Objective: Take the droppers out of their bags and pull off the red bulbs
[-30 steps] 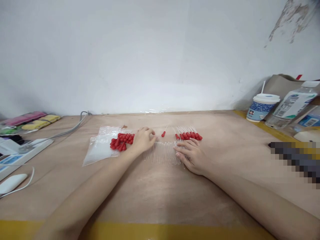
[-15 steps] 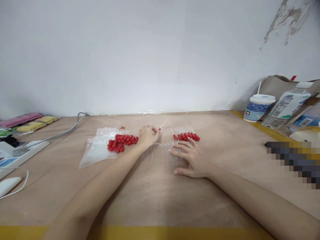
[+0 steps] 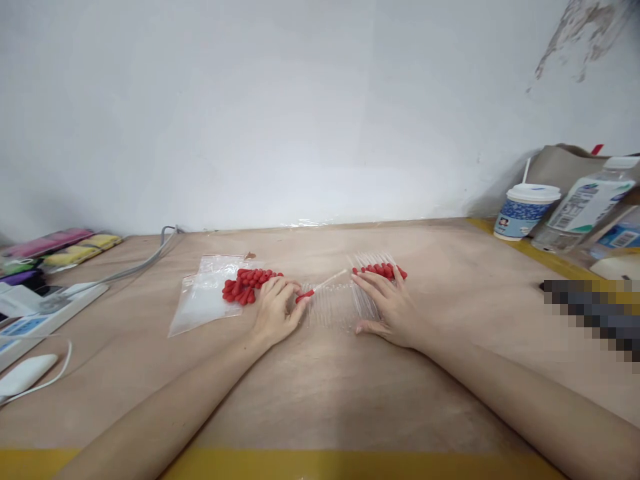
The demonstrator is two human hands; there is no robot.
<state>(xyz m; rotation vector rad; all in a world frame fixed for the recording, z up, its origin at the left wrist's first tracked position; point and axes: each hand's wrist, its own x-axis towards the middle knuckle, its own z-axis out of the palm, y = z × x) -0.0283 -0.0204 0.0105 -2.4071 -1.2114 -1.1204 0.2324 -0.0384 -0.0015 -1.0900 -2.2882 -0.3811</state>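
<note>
My left hand [image 3: 275, 310] pinches a dropper [image 3: 306, 295] by its red rubber bulb, between thumb and fingers. The dropper's thin clear tube slants up to the right, above a row of loose clear dropper tubes [image 3: 327, 310] lying side by side. At the right end of that row rests my right hand [image 3: 395, 308], fingers spread and holding nothing. Its fingertips reach the red ends of several droppers [image 3: 383, 269] fitted with bulbs, whose tubes point toward the wall. Left of my left hand lies a pile of red rubber bulbs [image 3: 245, 285], partly hidden by the fingers.
Under the bulbs lies a clear zip bag [image 3: 197, 303]. A power strip [image 3: 55, 313], its cable and a white mouse-like object [image 3: 27, 375] are at left. Pink and yellow packets [image 3: 83, 250] sit behind. A paper cup [image 3: 525, 212] and a plastic bottle [image 3: 583, 210] stand at right.
My left hand has drawn back toward me and left, with the dropper now lower and flatter over the tubes. My right hand has shifted slightly, its fingers spread wider. The view moved a little.
</note>
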